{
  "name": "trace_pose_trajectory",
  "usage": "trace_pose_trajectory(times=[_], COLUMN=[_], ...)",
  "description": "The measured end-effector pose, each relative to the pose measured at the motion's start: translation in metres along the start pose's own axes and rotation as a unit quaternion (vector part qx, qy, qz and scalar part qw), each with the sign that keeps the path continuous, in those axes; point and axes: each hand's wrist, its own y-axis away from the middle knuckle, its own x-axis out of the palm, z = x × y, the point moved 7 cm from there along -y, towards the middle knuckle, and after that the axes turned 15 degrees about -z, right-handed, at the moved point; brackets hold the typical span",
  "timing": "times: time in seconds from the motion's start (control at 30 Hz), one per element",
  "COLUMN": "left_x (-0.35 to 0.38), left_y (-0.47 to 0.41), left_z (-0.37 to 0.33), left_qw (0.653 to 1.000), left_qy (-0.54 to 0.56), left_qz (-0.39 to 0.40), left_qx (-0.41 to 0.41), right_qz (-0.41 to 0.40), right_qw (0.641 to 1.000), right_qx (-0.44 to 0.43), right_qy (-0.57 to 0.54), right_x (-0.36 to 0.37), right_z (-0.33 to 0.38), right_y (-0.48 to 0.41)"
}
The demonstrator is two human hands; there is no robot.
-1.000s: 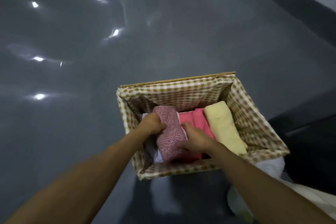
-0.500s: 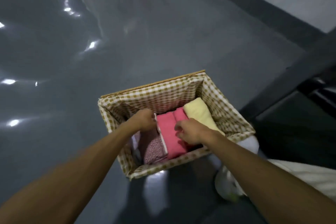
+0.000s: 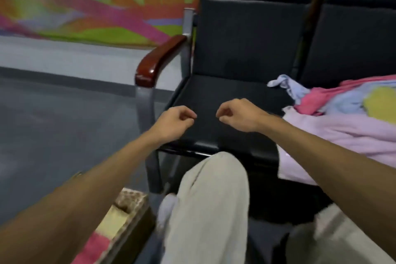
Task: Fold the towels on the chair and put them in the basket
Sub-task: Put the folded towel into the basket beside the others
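A dark padded chair [image 3: 231,96] stands in front of me, its seat bare. Above the seat's front half hover my left hand [image 3: 175,120] and my right hand [image 3: 237,114], both loosely curled and holding nothing. On the seat to the right lies a heap of unfolded towels [image 3: 342,113]: lilac, pink, pale blue and yellow. The checked basket [image 3: 130,206] sits on the floor at the lower left, half hidden by my left forearm, with a yellow towel [image 3: 111,221] and a pink towel [image 3: 92,246] showing inside.
A wooden armrest [image 3: 158,60] on a grey metal post borders the chair on the left. My knees in pale trousers [image 3: 212,199] are against the seat's front edge. Grey floor [image 3: 60,126] stretches left, and a colourful mural [image 3: 85,2] covers the wall.
My hands have let go of the towels in the basket and lifted out. The view has swung up from the basket to the chair, where both hands now hang over the seat.
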Motion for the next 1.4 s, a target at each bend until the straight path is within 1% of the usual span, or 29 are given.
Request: trace_pose_trajectory(times=[0.1,0.2,0.33,0.37,0.43,0.47,0.53,0.6,0.63,0.7,0.77,0.9,0.97,1.0,1.07,1.13,1.23,1.33,1.4], left_x=[0.072,0.143,0.232,0.254,0.295,0.314,0.348,0.374,0.384,0.391,0.382,0.337,0.304,0.286,0.253,0.219,0.17,0.13,0.111], left_y=[-0.016,-0.017,-0.019,-0.019,-0.018,-0.018,-0.016,-0.017,-0.017,-0.018,-0.017,-0.019,-0.025,-0.029,-0.04,-0.048,-0.059,-0.071,-0.079], left_z=[-0.06,-0.103,-0.139,-0.148,-0.168,-0.179,-0.198,-0.209,-0.211,-0.212,-0.214,-0.226,-0.229,-0.227,-0.214,-0.195,-0.166,-0.121,-0.088], left_qw=[0.996,0.984,0.965,0.96,0.954,0.951,0.945,0.938,0.935,0.94,0.95,0.951,0.955,0.959,0.964,0.955,0.941,0.951,0.961], left_qy=[0.0,-0.004,-0.005,0.001,0.016,0.03,0.047,0.007,-0.021,-0.058,-0.058,-0.012,0.042,0.076,0.149,0.226,0.301,0.288,0.254], left_qz=[0.07,0.155,0.226,0.24,0.251,0.255,0.264,0.261,0.257,0.23,0.196,0.155,0.142,0.144,0.166,0.179,0.155,0.094,0.062], left_qx=[0.053,0.091,0.132,0.142,0.163,0.171,0.19,0.229,0.244,0.246,0.235,0.268,0.258,0.233,0.146,0.065,-0.013,-0.064,-0.092], right_qz=[-0.057,-0.078,-0.132,-0.12,-0.063,-0.055,-0.083,-0.124,-0.138,-0.176,-0.211,-0.291,-0.315,-0.314,-0.312,-0.305,-0.288,-0.201,-0.156], right_qw=[0.995,0.985,0.948,0.937,0.912,0.906,0.905,0.895,0.889,0.877,0.871,0.875,0.886,0.897,0.919,0.935,0.952,0.974,0.984], right_qx=[0.076,0.15,0.27,0.292,0.313,0.324,0.362,0.399,0.405,0.39,0.371,0.325,0.286,0.262,0.204,0.146,0.068,-0.002,-0.029], right_qy=[0.013,0.033,0.1,0.151,0.258,0.267,0.208,0.158,0.166,0.221,0.242,0.212,0.185,0.168,0.13,0.107,0.076,0.104,0.087], right_x=[-0.045,-0.07,-0.098,-0.101,-0.102,-0.102,-0.103,-0.104,-0.106,-0.113,-0.122,-0.145,-0.151,-0.152,-0.153,-0.149,-0.135,-0.104,-0.083], right_z=[-0.079,-0.154,-0.247,-0.267,-0.298,-0.31,-0.332,-0.351,-0.357,-0.36,-0.354,-0.323,-0.301,-0.289,-0.262,-0.237,-0.196,-0.149,-0.118], right_y=[0.027,0.058,0.102,0.114,0.135,0.144,0.156,0.165,0.168,0.17,0.17,0.16,0.148,0.138,0.114,0.084,0.032,-0.028,-0.063])
